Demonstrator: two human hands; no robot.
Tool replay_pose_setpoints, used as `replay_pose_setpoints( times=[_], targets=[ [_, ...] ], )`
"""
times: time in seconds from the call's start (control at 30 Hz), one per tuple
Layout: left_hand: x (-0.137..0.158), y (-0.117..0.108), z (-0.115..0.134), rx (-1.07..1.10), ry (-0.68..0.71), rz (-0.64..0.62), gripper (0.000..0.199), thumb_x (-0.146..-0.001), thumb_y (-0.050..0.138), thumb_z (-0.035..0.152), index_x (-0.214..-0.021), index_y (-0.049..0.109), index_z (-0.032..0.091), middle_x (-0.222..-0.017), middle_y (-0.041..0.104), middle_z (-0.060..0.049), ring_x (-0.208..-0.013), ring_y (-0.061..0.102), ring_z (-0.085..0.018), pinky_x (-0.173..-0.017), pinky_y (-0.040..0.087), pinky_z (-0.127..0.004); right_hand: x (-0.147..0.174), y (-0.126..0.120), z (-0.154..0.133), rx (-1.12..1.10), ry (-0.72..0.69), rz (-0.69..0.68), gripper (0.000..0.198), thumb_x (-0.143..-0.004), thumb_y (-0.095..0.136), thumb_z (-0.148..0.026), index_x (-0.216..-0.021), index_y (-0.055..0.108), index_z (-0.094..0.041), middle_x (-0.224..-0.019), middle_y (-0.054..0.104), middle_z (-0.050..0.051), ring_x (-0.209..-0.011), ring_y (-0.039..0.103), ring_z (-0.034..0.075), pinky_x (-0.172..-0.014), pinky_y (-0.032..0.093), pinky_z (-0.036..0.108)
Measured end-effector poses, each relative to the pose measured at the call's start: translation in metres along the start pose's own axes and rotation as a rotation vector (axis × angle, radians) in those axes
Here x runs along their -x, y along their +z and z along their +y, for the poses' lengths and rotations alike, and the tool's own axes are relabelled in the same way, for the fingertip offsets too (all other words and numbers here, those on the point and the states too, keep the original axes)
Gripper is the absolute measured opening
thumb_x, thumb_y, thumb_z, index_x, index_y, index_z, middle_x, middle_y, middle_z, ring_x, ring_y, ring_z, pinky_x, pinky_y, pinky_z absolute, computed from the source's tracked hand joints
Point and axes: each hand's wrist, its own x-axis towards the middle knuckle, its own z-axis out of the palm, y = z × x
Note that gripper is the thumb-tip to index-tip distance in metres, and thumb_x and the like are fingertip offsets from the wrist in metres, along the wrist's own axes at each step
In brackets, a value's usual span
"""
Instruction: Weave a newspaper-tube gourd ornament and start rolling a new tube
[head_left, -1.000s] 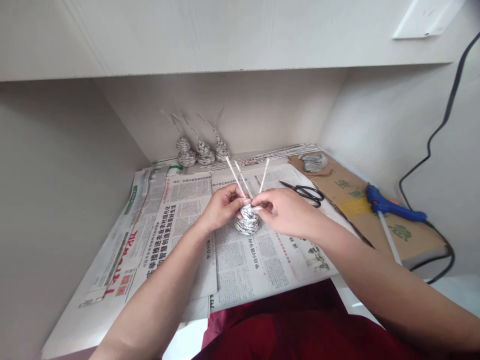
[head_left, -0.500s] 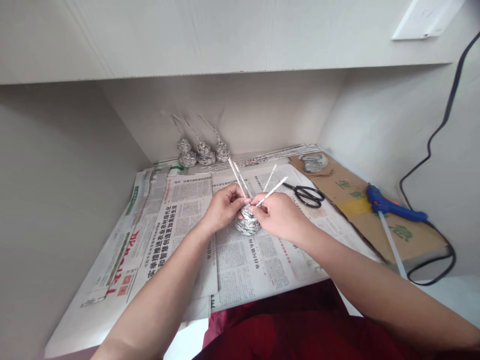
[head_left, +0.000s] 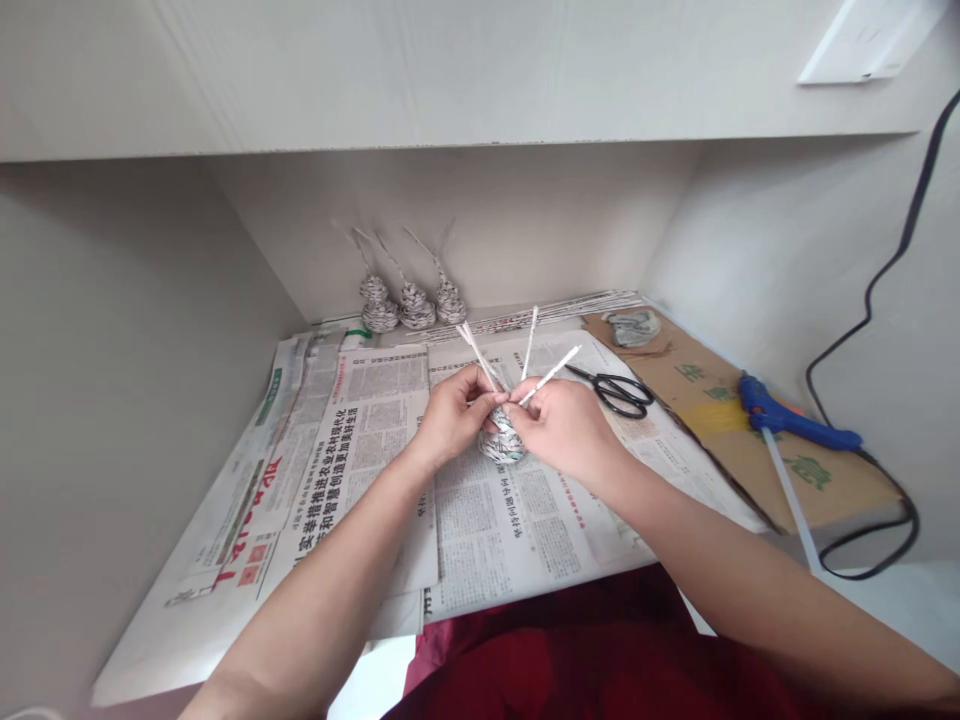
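A small woven gourd of rolled newspaper (head_left: pixel 502 443) stands on the newspaper sheets between my hands, with several paper tubes (head_left: pixel 529 340) sticking up and outward from its top. My left hand (head_left: pixel 463 408) is closed, thumb and fingers pinching the weave and tubes at the upper left. Opposite it, my right hand (head_left: pixel 559 420) is closed too, gripping the top from the right, with one paper tube (head_left: pixel 555 370) slanting out past its fingers. The thumbs nearly meet at the gourd's top. My fingers hide the exact spot where the tubes cross.
Three finished-looking paper gourds (head_left: pixel 415 306) stand at the back left beside a bundle of thin paper tubes (head_left: pixel 540 312). Black-handled scissors (head_left: pixel 621 395) lie right of my hands. On cardboard (head_left: pixel 705 400) rest a blue glue gun (head_left: pixel 795 418) with its cord and a crumpled grey wad (head_left: pixel 631 327).
The tubes have shifted: one behind my right hand now stands more upright. My fingers have drawn closer together over the gourd's top. The whole view has moved slightly.
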Motion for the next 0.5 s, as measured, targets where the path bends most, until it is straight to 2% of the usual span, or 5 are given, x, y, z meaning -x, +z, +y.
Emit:
replay_pose_setpoints(
  times=[0.23,0.4,0.5],
  targets=[
    [0.002,0.003,0.001,-0.043,0.010,0.045,0.022,-0.079,0.069,0.031,-0.074,0.054,0.016,-0.068,0.060,0.001,-0.049,0.059,-0.011,-0.045,0.052,-0.024,-0.003,-0.007,0.000,-0.014,0.012,-0.086,0.025,-0.089,0.048,-0.025,-0.075,0.067,-0.019,-0.061,0.062,0.001,-0.053,0.050,0.013,-0.054,0.029,0.027],
    [0.002,0.003,0.002,-0.030,0.006,0.079,0.023,-0.077,0.069,0.032,-0.074,0.053,0.016,-0.068,0.060,0.001,-0.052,0.058,-0.012,-0.046,0.052,-0.024,0.003,-0.002,-0.003,0.118,-0.043,-0.041,0.023,-0.089,0.047,-0.025,-0.085,0.069,-0.018,-0.068,0.067,0.005,-0.061,0.056,0.017,-0.058,0.031,0.029],
    [0.001,0.002,0.002,-0.016,0.003,0.089,0.024,-0.077,0.070,0.032,-0.073,0.052,0.016,-0.067,0.060,0.001,-0.053,0.058,-0.011,-0.047,0.052,-0.023,0.003,0.004,-0.003,0.034,-0.046,-0.033,0.020,-0.088,0.052,-0.029,-0.088,0.070,-0.020,-0.065,0.065,0.003,-0.060,0.056,0.017,-0.057,0.032,0.028]
  ],
)
